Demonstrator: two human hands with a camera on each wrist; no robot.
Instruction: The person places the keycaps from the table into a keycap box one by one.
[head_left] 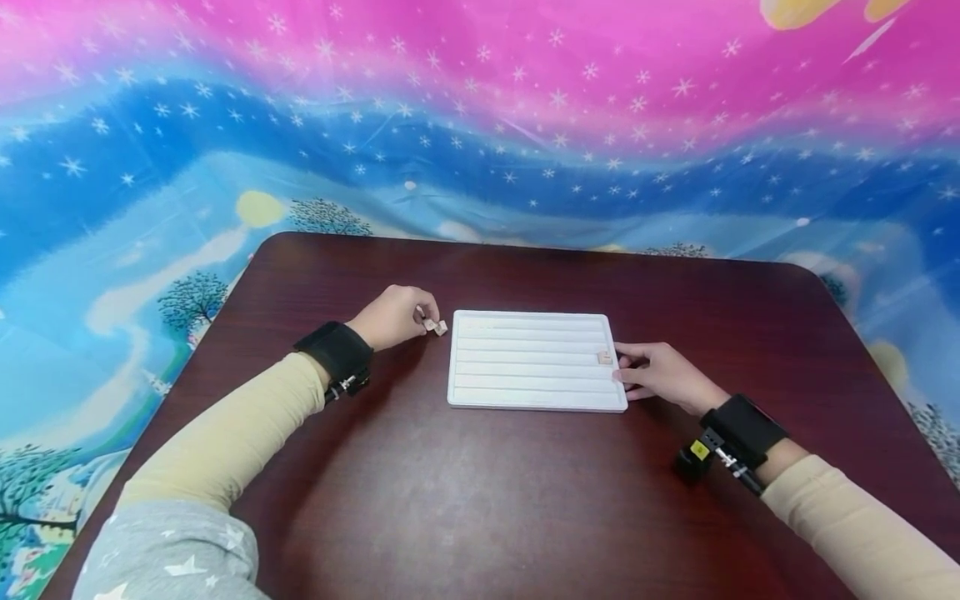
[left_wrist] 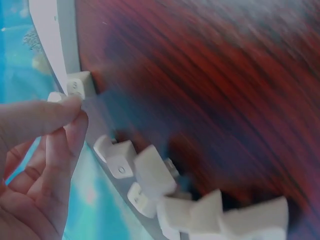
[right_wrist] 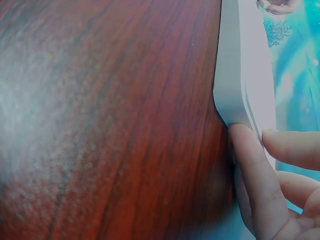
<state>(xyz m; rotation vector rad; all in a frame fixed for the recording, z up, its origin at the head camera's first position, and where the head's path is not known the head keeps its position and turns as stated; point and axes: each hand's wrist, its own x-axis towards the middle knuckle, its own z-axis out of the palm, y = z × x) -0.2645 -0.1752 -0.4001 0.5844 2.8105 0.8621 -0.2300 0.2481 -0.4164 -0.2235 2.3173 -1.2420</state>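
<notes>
My left hand (head_left: 393, 318) is just off the left edge of a white ridged tray (head_left: 525, 402). Its thumb and finger pinch a small pale keycap (left_wrist: 56, 96), partly hidden by the thumb. Right at the thumb tip is another keycap (left_wrist: 80, 84) with a printed mark on its face. With its thumb at the rim and fingers along the side, my right hand (head_left: 663, 373) grips the tray's right edge. A single keycap (head_left: 604, 357) sits in one of the tray's rows, close to that hand.
Several loose keycaps (left_wrist: 155, 172) lie clustered on the table near my left hand; the hand and wrist hide them in the head view. The dark wooden table (head_left: 480, 500) has rounded far corners. Behind it hangs a colourful patterned cloth (head_left: 480, 125).
</notes>
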